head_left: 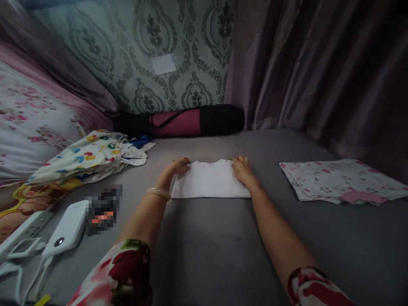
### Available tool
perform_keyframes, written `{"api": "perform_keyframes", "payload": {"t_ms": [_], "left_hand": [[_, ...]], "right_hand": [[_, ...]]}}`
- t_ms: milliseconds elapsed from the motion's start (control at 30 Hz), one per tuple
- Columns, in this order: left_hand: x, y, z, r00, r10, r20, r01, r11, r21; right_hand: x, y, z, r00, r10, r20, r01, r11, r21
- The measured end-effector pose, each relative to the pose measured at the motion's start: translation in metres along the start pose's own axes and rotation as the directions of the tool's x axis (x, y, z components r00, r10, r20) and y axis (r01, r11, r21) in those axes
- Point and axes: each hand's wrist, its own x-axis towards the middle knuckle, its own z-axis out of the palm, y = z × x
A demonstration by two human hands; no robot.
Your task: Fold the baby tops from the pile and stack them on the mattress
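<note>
A small white shirt (208,180) lies flat and folded into a wide rectangle on the grey sheet, its far edge dipping like a neckline. At its far left corner, my left hand (181,165) is closed with the fingers curled in on the cloth; a pale bangle circles that wrist. My right hand (242,169) grips the far right corner, fingers bent over the edge. Parts of the shirt's sides are hidden behind both hands.
Folded pink-and-white patterned cloth (338,180) lies at right. Printed clothes (92,155) are heaped at left, near a white power bank (66,227), a power strip (24,231) and cables. A maroon-and-black long bag (178,123) rests along the wall. Curtains (296,68) hang at right.
</note>
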Motion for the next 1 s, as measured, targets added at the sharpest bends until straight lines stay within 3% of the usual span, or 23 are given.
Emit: {"api": "perform_keyframes", "payload": {"t_ms": [233,367,500,600,700,767,833,933,1000], "left_hand": [[0.001,-0.009,-0.008,0.998,0.045,0.052,-0.04,0.995,-0.091],[-0.011,-0.014,-0.018,0.992,0.122,-0.005,-0.121,0.975,-0.186],[-0.026,-0.016,-0.044,0.97,0.241,0.007,-0.229,0.928,-0.293],[-0.038,-0.014,-0.067,0.951,0.304,0.058,-0.269,0.903,-0.335],[-0.049,-0.007,-0.086,0.939,0.342,0.027,-0.31,0.879,-0.362],[-0.054,0.0,-0.095,0.935,0.348,-0.062,-0.346,0.863,-0.368],[-0.056,0.006,-0.099,0.918,0.318,-0.236,-0.388,0.846,-0.366],[-0.055,0.011,-0.098,0.814,0.255,-0.522,-0.457,0.835,-0.305],[-0.055,0.01,-0.092,0.761,0.268,-0.591,-0.464,0.861,-0.209]], "right_hand": [[0.002,0.002,-0.014,1.0,-0.013,0.027,0.011,0.997,0.075],[0.005,0.007,-0.029,0.997,-0.031,0.071,0.015,0.976,0.219],[0.007,0.015,-0.048,0.996,-0.069,0.062,0.037,0.907,0.419],[0.004,0.021,-0.065,0.995,-0.102,-0.004,0.09,0.855,0.51],[-0.001,0.023,-0.083,0.99,-0.102,-0.097,0.139,0.813,0.565],[-0.004,0.021,-0.093,0.977,-0.071,-0.204,0.176,0.804,0.568],[-0.004,0.017,-0.098,0.941,-0.015,-0.339,0.207,0.817,0.538],[0.0,0.014,-0.098,0.865,0.028,-0.501,0.232,0.863,0.449],[0.003,0.016,-0.092,0.871,-0.013,-0.492,0.243,0.881,0.406]]}}
